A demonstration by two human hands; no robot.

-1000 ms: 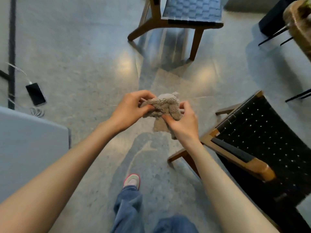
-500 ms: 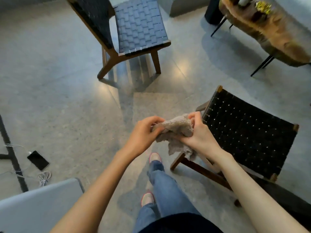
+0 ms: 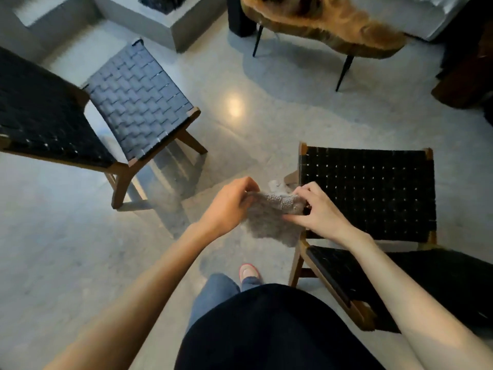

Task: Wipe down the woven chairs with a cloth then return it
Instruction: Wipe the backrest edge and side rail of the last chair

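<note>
The cloth [image 3: 269, 217] has opened from a wad, left hand [image 3: 229, 206] and right hand [image 3: 320, 212] pinching its edges, apparently readied for the 3 o'clock chair [image 3: 373, 193].

Grey cloth [image 3: 272, 220]; seemingly black woven chairs [image 3: 373, 193].

One wide-angle view looks from the person's head, forward and steeply down, close above the left hand [image 3: 226, 206] and right hand [image 3: 320, 212], which meet on the cloth [image 3: 272, 217] at mid-frame. Bare forearms enter from the near corners. One woven chair [image 3: 138, 102] lies far left, the other chair [image 3: 368, 193] near right, and a wooden table [image 3: 333, 25] crosses the far edge.
</note>
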